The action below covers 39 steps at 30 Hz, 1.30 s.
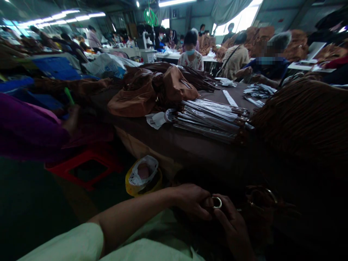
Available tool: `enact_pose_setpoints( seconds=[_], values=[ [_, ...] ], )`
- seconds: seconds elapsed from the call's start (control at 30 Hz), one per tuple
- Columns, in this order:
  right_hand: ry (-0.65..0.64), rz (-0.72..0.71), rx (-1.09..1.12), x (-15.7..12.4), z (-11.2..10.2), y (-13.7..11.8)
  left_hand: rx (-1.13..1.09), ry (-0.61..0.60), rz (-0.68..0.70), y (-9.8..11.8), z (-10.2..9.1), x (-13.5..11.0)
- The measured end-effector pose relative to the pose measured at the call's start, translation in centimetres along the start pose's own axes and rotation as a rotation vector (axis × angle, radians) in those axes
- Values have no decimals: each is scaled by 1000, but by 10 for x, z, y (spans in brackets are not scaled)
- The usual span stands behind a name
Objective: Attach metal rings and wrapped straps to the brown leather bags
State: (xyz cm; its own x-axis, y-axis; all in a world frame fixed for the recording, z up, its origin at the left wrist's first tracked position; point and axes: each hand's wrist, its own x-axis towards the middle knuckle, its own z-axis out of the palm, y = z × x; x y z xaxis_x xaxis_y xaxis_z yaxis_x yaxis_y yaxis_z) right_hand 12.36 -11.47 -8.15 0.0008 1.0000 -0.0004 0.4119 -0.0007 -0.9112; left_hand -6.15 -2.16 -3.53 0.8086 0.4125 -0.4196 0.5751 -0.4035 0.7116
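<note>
- Long workshop benches ran back under strip lights, with the brown-covered worktable (pixel 190 152) straight ahead of us.
- Our left hand (pixel 190 201) was curled, its fingers closing on a metal ring (pixel 216 203) just short of the worktable's near edge.
- Our right hand (pixel 231 226) came up from below, and we pinched the same ring between both hands; what it was fixed to lay too dark to tell.
- Just right of that ring, a second metal ring (pixel 262 197) showed dimly.
- On the worktable sat tan leather handbags (pixel 136 98) and a sheaf of plastic-wrapped straps (pixel 209 121); a fringed brown bag (pixel 304 116) loomed at its right end.
- Left of the worktable, a co-worker's hand (pixel 71 121) held a green marker (pixel 69 96), above a red plastic stool (pixel 87 166).
</note>
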Motion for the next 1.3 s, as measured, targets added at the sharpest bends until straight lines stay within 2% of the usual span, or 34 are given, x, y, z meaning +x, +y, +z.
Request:
enact_pose_setpoints(
  seconds=[0.2,0.33,0.5,0.6,0.9,1.03,1.2,1.3],
  values=[
    [-17,-22,53,0,4,5,19,19,-1,-1,2,1],
    [-55,46,85,-1,4,8,-11,25,-9,-1,4,1],
    [173,140,34,-5,8,9,1,51,-54,-1,4,2],
    [228,111,-11,-6,11,5,21,53,-61,-3,5,3],
    [201,71,-25,-4,12,8,9,79,-39,-5,10,5],
    [241,25,-30,-5,14,11,-30,77,-39,-3,7,2],
    [163,-43,12,4,14,10,-67,127,10,-3,1,-2],
    [153,-132,-5,9,15,9,-63,122,37,-5,0,-4]
  ],
)
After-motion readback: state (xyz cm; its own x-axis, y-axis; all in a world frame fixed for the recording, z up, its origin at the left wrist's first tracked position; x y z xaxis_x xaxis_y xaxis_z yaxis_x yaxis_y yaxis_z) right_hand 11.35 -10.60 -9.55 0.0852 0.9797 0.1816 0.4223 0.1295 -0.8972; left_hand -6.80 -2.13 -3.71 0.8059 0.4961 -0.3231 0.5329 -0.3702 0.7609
